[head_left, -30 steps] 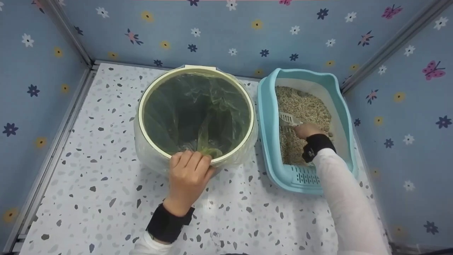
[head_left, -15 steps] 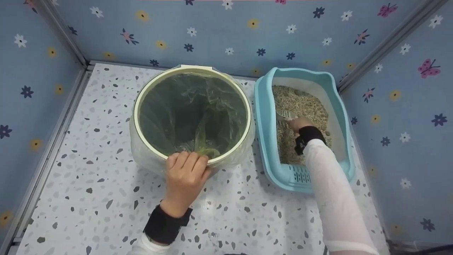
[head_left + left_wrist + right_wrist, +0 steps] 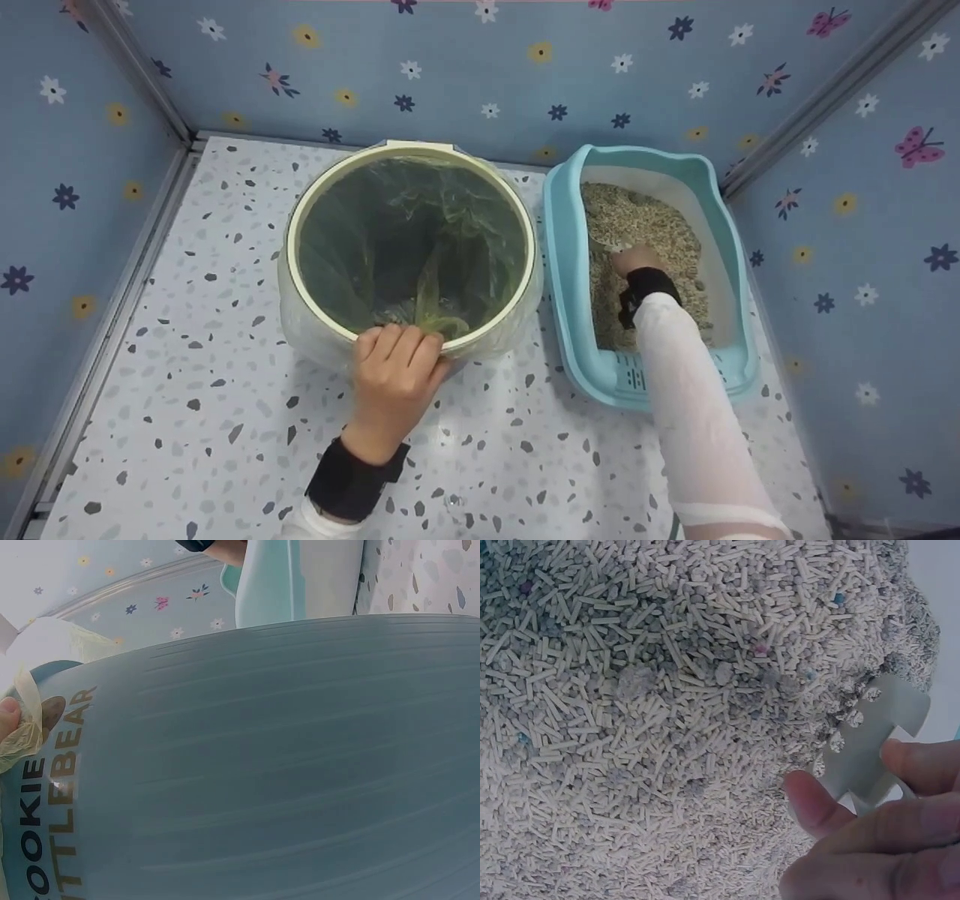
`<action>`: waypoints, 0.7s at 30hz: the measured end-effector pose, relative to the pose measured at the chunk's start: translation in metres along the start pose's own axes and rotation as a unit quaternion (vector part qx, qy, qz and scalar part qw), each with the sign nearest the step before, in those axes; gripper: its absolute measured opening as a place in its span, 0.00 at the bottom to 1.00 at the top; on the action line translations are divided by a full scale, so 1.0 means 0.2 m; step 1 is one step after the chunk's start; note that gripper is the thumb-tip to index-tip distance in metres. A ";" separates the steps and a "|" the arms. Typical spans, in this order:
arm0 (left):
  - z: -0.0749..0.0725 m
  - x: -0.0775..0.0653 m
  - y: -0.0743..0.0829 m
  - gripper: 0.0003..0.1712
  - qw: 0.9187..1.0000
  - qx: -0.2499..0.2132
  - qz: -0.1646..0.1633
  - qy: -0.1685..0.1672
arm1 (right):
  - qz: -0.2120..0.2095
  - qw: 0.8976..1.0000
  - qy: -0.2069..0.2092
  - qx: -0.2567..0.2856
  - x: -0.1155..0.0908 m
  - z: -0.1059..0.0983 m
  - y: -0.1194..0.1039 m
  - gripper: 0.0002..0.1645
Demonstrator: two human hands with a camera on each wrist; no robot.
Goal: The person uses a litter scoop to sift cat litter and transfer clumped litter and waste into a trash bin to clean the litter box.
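My left hand grips the front rim of a round trash can, its fingers curled over the edge. A translucent yellowish bag lines the can. In the left wrist view the can's wall fills most of the picture, with a thumb on bunched bag plastic at the left. My right hand holds a slotted litter scoop inside the blue litter box. The scoop's slotted end is partly sunk in pellet litter, and the fingers hide its handle.
The litter box stands just right of the trash can, close to the back wall. Flower-patterned walls close in the left, back and right. Speckled flooring spreads in front. A few greyish lumps lie among the pellets.
My right hand has shifted slightly left and up with the scoop, which has sunk lower into the litter and shows less. My left hand keeps its hold on the can's rim.
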State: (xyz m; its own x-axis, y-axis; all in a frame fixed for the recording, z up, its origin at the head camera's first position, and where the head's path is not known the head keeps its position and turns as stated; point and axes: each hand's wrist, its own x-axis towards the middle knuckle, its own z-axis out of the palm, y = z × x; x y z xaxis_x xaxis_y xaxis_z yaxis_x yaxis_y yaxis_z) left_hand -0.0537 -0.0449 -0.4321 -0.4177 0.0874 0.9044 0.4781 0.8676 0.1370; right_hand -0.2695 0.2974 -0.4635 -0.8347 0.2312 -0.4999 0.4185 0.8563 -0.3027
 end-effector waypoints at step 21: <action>0.00 0.00 0.00 0.05 1.000 0.002 0.002 -0.003 | -0.008 0.994 0.096 0.045 0.22 0.15 0.03 0.27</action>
State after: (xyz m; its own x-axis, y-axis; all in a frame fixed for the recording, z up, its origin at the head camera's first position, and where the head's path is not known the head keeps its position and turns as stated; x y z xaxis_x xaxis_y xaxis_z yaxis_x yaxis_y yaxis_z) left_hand -0.0532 -0.0450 -0.4319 -0.4199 0.0931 0.9028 0.4766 0.8692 0.1320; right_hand -0.2918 0.2992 -0.5119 -0.8908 0.3087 -0.3335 0.4275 0.8179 -0.3849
